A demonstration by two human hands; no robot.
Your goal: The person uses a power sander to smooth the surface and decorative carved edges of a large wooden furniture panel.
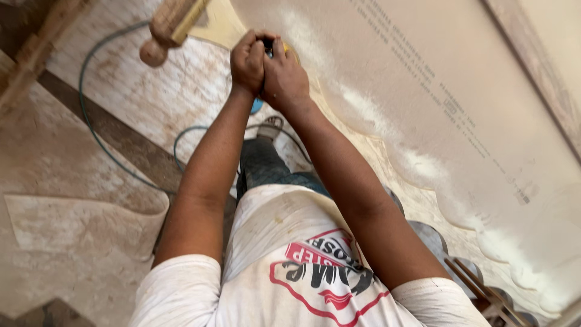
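Note:
Both my hands are clasped together around a small power tool [268, 45], mostly hidden, with a dark top and a bit of yellow and blue showing. My left hand [247, 60] and my right hand [284, 75] press it against the scalloped edge of a large pale wooden board [460, 91]. White sawdust [363, 109] lies along the wavy cut edge of the board.
A green cable [91, 121] loops over the dusty floor at left. A turned wooden piece [166, 27] lies at the top. A cut-off board scrap [78, 224] lies on the floor at lower left. My leg in jeans and a sandal [269, 128] stand below the board.

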